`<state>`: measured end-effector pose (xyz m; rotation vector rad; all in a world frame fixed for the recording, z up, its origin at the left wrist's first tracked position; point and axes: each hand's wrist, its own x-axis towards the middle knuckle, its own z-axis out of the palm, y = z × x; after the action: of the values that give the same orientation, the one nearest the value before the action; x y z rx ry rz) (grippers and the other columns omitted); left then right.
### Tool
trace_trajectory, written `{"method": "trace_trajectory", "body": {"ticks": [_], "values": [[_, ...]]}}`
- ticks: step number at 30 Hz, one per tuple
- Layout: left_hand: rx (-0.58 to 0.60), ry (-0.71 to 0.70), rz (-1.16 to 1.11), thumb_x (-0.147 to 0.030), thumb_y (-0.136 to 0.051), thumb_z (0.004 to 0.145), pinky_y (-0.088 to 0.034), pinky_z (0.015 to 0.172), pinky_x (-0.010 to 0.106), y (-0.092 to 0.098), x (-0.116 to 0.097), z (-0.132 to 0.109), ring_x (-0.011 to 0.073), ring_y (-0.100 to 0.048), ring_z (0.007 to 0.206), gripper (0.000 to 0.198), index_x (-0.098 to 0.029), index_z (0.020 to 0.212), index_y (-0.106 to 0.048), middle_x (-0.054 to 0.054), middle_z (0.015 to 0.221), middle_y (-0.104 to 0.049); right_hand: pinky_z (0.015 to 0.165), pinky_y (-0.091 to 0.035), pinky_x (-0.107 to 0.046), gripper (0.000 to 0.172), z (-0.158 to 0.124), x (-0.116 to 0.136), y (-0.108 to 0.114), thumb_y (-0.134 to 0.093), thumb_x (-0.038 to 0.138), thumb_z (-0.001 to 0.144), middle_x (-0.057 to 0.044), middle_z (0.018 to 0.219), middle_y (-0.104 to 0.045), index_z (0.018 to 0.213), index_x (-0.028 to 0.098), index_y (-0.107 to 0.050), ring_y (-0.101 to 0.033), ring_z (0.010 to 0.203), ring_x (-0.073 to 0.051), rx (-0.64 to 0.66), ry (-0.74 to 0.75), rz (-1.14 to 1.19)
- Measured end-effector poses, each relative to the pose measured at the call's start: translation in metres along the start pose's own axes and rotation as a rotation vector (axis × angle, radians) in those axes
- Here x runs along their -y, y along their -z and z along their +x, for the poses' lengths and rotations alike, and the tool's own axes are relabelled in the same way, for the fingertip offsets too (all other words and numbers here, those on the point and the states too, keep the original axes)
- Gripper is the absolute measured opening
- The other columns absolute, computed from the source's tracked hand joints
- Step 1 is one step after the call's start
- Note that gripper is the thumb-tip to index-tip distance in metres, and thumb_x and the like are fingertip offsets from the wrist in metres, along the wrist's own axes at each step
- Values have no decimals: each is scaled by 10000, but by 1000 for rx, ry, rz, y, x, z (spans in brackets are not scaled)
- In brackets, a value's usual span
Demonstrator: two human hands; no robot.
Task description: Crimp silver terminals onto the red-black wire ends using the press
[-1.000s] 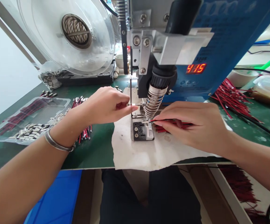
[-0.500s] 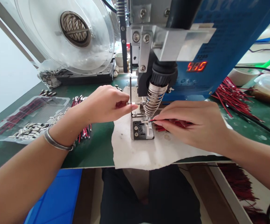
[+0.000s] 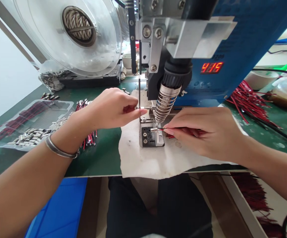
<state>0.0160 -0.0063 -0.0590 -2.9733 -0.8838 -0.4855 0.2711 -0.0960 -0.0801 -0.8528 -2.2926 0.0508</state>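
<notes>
My right hand (image 3: 202, 134) pinches a thin red-and-black wire (image 3: 161, 129) between thumb and fingers. The wire's far end meets a small silver metal cylinder (image 3: 154, 130) on the black-and-white fixture (image 3: 149, 140). Right above that spot is the tip of a soldering iron with a coiled spring sleeve (image 3: 166, 100). To the left of the iron, my left hand (image 3: 120, 109) is closed in a pinch beside a thin upright metal rod (image 3: 139, 89). What its fingertips hold, if anything, is hidden.
At left a clear plastic tray (image 3: 56, 101) holds small metal cylinders and wires, with wired pieces (image 3: 90, 138) beside it. A blue machine housing (image 3: 232, 49) with a red display stands behind my right hand. Red wires (image 3: 249, 100) lie at right. White cloth (image 3: 143, 165) covers the table's front edge.
The view has shifted slightly. Both hands stay nearly in place, the right still on the wire at the fixture. The digits on the red display now look different.
</notes>
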Motion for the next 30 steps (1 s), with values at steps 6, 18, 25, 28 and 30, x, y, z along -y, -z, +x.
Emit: {"method": "trace_trajectory", "body": {"ticks": [6,18,25,28,30], "values": [[6,25,-1,-457,-456,959,-244,524,338,-1,1,-1,137,-243,495,444,-233,605,-308,-30,512,-304,592,-542,-303,182,1,-1,-1,-634,135,956,-9,808,-779,870,241,-753,-714,689,-161,0,12,4],[7,41,-17,-463,-471,947,-245,533,340,-2,1,0,135,-230,500,447,-229,604,-306,-30,513,-293,584,-536,-294,180,0,-2,0,-631,151,966,8,789,-771,875,255,-748,-716,687,-157,-4,18,-16],[-5,19,-15,-461,-469,950,-248,530,347,-1,1,0,139,-234,495,456,-230,602,-287,-30,508,-300,616,-545,-313,187,0,-2,-1,-623,163,975,9,782,-773,876,256,-751,-719,673,-166,24,-7,-5],[-1,20,-12,-460,-466,952,-251,532,348,-1,1,0,141,-241,497,451,-231,605,-292,-28,509,-308,613,-542,-322,188,-1,-1,-1,-621,164,976,8,778,-778,868,252,-748,-713,664,-168,30,-10,-15],[3,25,-11,-462,-472,950,-254,532,349,-1,1,0,142,-246,493,455,-232,603,-289,-28,508,-306,615,-546,-323,184,-1,-1,-1,-625,169,975,8,781,-781,866,252,-748,-712,660,-168,30,-5,-17]]}}
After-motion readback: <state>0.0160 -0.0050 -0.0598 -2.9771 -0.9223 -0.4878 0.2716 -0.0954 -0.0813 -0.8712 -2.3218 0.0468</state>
